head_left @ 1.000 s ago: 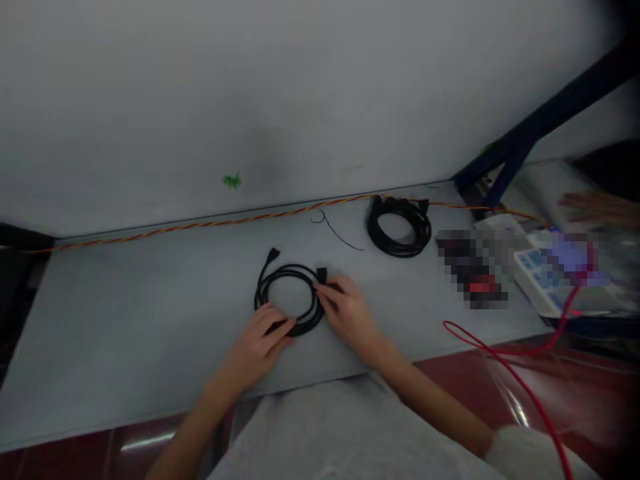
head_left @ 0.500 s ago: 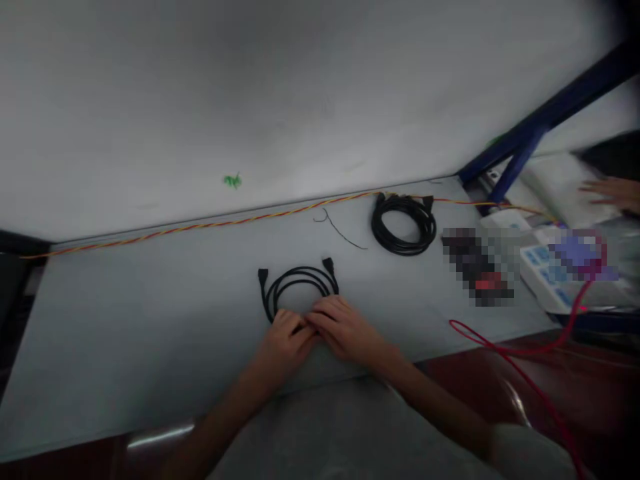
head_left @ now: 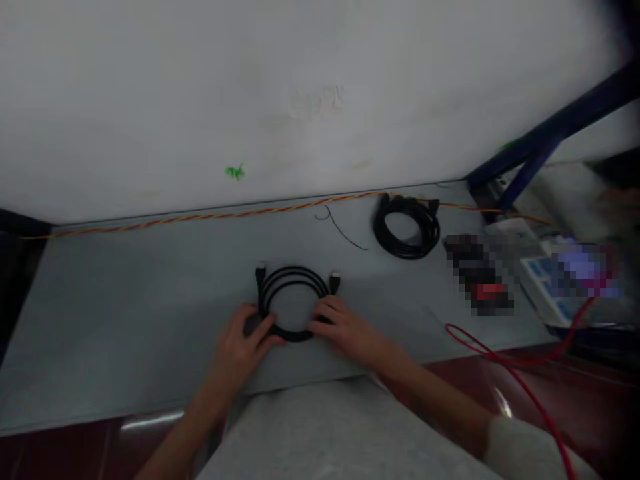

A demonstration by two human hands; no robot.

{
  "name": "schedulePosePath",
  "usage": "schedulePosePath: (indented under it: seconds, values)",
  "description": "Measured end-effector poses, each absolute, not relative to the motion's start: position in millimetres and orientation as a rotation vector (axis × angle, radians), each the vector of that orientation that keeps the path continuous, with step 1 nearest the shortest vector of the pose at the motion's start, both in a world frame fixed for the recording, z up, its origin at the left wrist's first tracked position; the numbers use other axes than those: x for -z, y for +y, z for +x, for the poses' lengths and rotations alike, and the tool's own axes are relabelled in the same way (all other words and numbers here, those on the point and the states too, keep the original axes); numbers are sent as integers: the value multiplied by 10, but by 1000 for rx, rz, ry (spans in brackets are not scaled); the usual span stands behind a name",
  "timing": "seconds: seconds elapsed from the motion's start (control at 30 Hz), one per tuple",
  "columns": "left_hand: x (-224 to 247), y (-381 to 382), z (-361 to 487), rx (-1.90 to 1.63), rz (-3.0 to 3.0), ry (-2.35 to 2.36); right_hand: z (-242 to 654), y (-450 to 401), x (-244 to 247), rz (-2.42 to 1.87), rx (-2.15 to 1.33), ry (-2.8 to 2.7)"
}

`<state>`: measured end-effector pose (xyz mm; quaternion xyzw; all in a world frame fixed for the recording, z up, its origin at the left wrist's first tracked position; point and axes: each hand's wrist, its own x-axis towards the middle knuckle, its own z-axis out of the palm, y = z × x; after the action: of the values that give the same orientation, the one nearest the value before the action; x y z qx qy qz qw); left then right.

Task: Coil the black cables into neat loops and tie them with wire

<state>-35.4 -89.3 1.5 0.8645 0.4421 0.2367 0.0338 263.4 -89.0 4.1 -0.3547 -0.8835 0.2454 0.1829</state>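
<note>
From here I see a coiled black cable [head_left: 293, 269] near the bench's [head_left: 125, 333] front edge, the left hand [head_left: 240, 340] and right hand [head_left: 340, 327] half-open on its lower curve; I can't confirm a grip. I'd judge it light and springy, best held there, where the strands bunch.

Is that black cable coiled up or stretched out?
Coiled: the black cable lies in round loops, the left hand and right hand at its near edge.

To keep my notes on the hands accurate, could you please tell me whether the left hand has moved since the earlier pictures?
Yes: the left hand now sits further left, farther from the rear coil of black cable than before.
</note>
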Motion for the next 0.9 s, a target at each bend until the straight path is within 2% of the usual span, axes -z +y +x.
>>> schedulePosePath:
  seconds: [0.27, 0.53, 0.73, 0.9]
  values:
    - [-24, -1018, -188, -733, 2570, 1429, 2555, -1040, 21, -1030, -625, -2366]
    - [5, -716, -396, -789, 2574, 1059, 2505, -1003, 159, -991, -523, -2318]
    - [69, -652, -235, -1090, 2229, 1347, 2504, -1029, 105, -1007, -566, -2279]
    - [73, -572, -26, -1051, 2288, 1572, 2458, -1026, -29, -1073, -657, -2212]
